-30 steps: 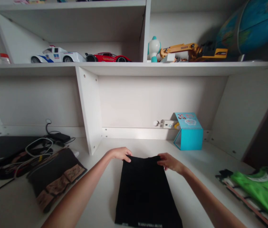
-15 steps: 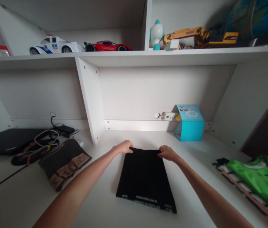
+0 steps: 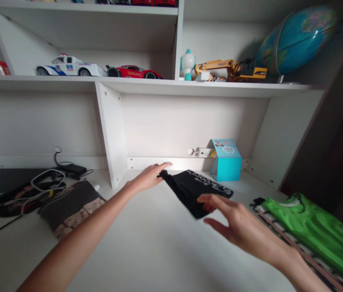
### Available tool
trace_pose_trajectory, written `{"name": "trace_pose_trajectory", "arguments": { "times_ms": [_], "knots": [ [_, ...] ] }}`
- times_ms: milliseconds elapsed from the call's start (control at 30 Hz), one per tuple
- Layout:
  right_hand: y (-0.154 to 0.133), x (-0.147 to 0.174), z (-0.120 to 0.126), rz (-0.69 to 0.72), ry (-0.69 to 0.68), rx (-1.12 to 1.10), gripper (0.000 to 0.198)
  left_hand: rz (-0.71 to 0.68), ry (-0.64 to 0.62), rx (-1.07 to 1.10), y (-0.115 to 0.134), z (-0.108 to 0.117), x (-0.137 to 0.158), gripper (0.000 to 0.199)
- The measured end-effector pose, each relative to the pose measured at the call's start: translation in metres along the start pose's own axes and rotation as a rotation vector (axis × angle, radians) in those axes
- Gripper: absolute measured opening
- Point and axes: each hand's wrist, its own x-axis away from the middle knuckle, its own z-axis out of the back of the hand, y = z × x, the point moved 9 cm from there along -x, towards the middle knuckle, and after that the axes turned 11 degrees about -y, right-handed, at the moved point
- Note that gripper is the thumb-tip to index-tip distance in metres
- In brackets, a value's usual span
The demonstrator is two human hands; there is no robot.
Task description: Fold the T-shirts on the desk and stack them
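Observation:
A folded black garment (image 3: 194, 184) with white print along its far edge lies at an angle toward the back of the white desk (image 3: 147, 247). My left hand (image 3: 151, 175) pinches its bunched left corner, slightly raised, with the index finger stretched out. Just over the garment's near right corner is my right hand (image 3: 230, 217), fingers and thumb apart and nothing gripped. Whether its fingertips touch the cloth I cannot tell.
On the right lies a stack of folded clothes topped by a green shirt (image 3: 314, 227). A blue desk calendar (image 3: 228, 166) stands at the back. To the left are a dark patterned cloth (image 3: 72, 209), cables (image 3: 48, 182) and a black laptop (image 3: 4, 182). An upright panel (image 3: 110, 134) supports the shelf.
The garment has turned so its printed edge is now at the far side. My right hand has let go and moved nearer. The view has shifted right and up.

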Motion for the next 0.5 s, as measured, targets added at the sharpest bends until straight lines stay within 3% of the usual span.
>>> {"name": "trace_pose_trajectory", "arguments": {
  "times_ms": [67, 133, 233, 333, 400, 500],
  "knots": [
    [0.001, 0.008, -0.027, -0.002, -0.186, -0.085, 0.035, 0.045, -0.147, -0.069, -0.001, -0.034, 0.007, 0.056],
    [0.027, 0.008, -0.042, -0.074, -0.24, -0.126, 0.029, 0.017, -0.213, -0.082, 0.018, -0.064, 0.014, 0.051],
    [0.089, 0.0, -0.062, -0.177, -0.216, -0.063, 0.03, -0.183, -0.244, 0.013, 0.082, -0.104, 0.024, 0.042],
    [0.139, 0.0, -0.093, -0.241, -0.229, 0.027, 0.031, -0.31, -0.338, 0.054, 0.136, -0.143, 0.036, 0.049],
    [0.153, 0.008, -0.111, -0.277, -0.231, 0.069, 0.03, -0.29, -0.356, 0.046, 0.145, -0.158, 0.041, 0.052],
    [0.138, 0.027, -0.125, -0.334, -0.205, 0.161, 0.027, -0.221, -0.318, 0.058, 0.127, -0.157, 0.043, 0.047]
  ]
}}
